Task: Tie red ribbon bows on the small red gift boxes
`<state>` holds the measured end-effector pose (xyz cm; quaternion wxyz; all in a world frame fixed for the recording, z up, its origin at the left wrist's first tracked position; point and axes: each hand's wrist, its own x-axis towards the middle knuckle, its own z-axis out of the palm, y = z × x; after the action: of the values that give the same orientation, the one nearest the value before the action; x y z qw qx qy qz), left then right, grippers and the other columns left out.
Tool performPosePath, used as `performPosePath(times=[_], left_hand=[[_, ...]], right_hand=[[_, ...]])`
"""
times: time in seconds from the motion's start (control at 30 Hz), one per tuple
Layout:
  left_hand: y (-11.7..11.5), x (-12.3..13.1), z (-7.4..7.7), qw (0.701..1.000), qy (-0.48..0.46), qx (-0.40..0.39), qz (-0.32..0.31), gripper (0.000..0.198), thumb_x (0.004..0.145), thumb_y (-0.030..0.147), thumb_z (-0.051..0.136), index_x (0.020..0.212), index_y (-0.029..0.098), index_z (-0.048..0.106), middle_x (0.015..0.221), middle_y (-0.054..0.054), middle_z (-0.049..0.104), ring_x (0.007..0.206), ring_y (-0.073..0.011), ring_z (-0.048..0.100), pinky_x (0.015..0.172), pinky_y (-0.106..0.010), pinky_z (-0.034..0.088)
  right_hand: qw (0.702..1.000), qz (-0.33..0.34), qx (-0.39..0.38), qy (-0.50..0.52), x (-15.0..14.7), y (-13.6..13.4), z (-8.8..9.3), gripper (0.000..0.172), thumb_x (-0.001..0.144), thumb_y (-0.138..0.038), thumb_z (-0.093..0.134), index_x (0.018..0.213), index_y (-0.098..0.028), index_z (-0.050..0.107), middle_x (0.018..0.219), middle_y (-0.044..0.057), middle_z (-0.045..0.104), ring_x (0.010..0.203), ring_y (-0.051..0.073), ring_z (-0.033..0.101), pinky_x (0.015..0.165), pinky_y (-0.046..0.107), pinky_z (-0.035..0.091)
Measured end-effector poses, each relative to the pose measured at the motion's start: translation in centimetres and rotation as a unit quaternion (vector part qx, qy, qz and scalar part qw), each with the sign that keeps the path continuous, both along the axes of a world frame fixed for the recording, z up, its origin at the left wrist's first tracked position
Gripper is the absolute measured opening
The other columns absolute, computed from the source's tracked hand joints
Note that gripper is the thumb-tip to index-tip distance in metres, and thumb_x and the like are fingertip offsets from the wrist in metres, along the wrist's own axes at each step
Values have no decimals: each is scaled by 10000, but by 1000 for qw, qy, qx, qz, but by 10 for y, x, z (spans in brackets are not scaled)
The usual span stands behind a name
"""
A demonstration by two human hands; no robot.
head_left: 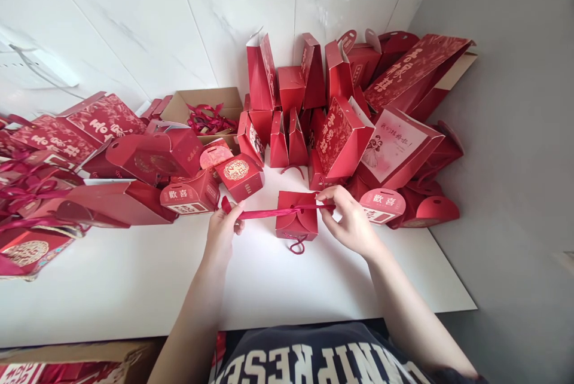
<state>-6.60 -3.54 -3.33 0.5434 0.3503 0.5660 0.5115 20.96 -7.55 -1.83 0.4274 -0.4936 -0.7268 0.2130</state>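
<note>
A small red gift box with petal-like top flaps sits on the white table in front of me. A red ribbon runs taut across its top, crossing at the middle of the flaps. My left hand pinches the ribbon's left end, off to the side of the box. On the other side my right hand grips the ribbon close to the box's right edge. A red cord loop hangs from the front of the box onto the table.
Many red gift boxes crowd the back, such as a tall box with a pink panel. An open cardboard box holds ribbons near the wall. Beribboned boxes lie at left. A grey wall bounds the table at right.
</note>
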Motion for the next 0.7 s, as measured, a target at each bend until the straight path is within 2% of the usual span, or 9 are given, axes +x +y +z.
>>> performPosePath(times=[0.13,0.27,0.33,0.47,0.57,0.7], left_hand=[[2,-2,3,1000,-19,-16,-6,389,661,390,793,670,173,471,512,71,459,437,-60,471,392,-158,304],[3,-3,8,999,-41,-7,-3,411,635,384,814,665,171,464,519,77,463,446,-53,476,402,-153,324],[4,-3,9,999,-49,-2,-4,404,635,373,821,666,166,475,528,76,473,451,-47,478,403,-147,331],[6,-5,9,998,-68,9,3,404,615,337,847,662,154,491,574,71,511,470,-22,493,406,-117,341],[9,-8,13,996,-86,17,12,402,569,319,874,684,156,525,589,73,527,486,-17,521,419,-94,375],[13,-9,34,993,-108,51,-13,382,544,340,886,708,164,589,607,58,559,503,-29,531,443,-106,421]], right_hand=[[994,25,-81,63,4,-2,8,214,877,-271,587,1083,-237,542,1045,64,592,828,184,578,732,331,499],[966,7,-183,184,11,0,4,281,885,-438,592,1066,-232,526,933,35,596,698,151,571,578,285,487],[961,-24,-219,168,16,1,-1,321,879,-476,594,1079,-234,533,891,17,605,623,131,544,534,271,466],[964,-57,-251,70,31,-1,-8,304,892,-504,566,1025,-232,591,768,-2,631,638,143,554,570,270,442],[953,-20,-296,65,40,-6,-2,329,898,-528,539,982,-219,618,640,-18,581,563,137,498,502,258,377],[945,49,-267,183,46,-7,23,304,856,-475,633,1010,-214,638,689,-3,574,590,131,500,516,260,399]])
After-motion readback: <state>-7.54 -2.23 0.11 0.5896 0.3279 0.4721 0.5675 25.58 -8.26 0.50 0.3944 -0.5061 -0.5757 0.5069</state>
